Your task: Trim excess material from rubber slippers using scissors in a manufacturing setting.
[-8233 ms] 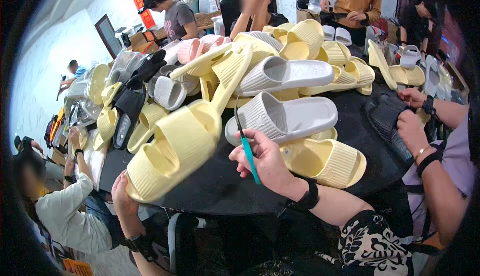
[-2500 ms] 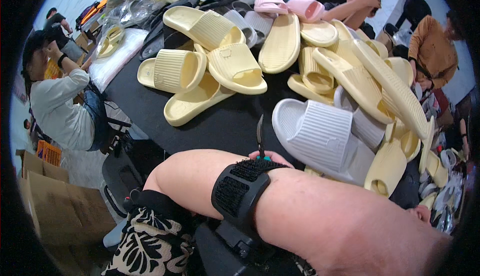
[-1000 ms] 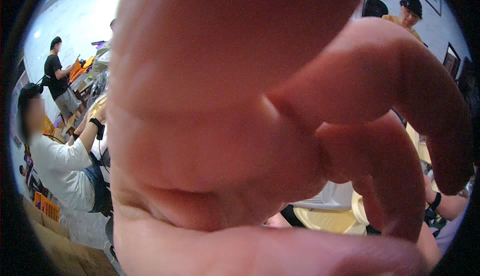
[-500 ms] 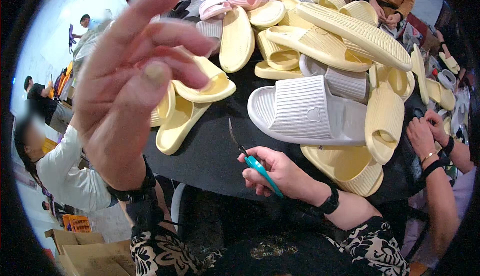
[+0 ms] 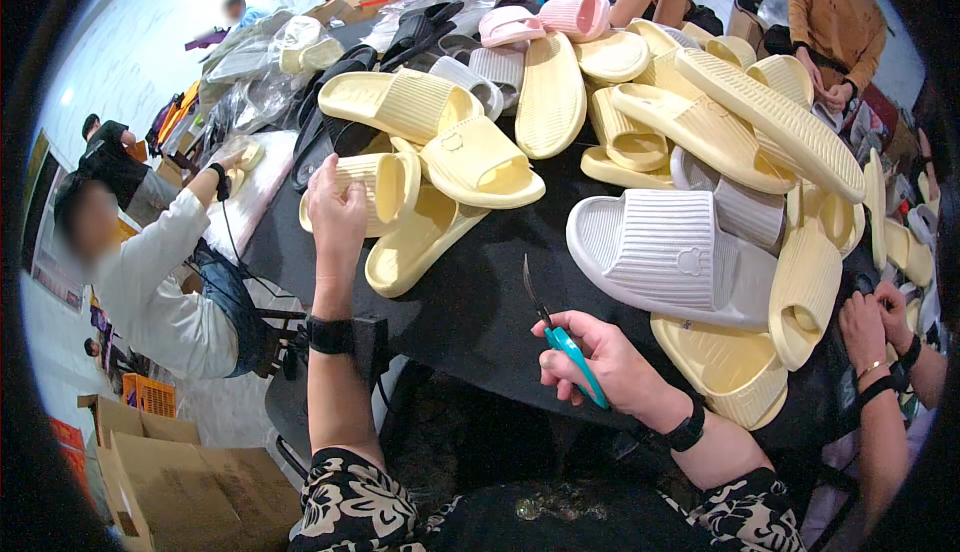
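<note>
Left hand (image 5: 337, 214) lowered onto yellow slipper (image 5: 372, 189), right hand (image 5: 597, 362) gripping snips (image 5: 562, 337)

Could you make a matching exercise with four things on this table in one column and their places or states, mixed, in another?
Things:
1. pale yellow ribbed foam slipper
2. teal-handled metal snips
3. large white ribbed foam slipper
4. pink foam slippers

Places or states:
A. far side of the black table
B. in the right hand
C. touched by the left hand
D. middle right of the pile

Pairs: 1-C, 2-B, 3-D, 4-A
</note>
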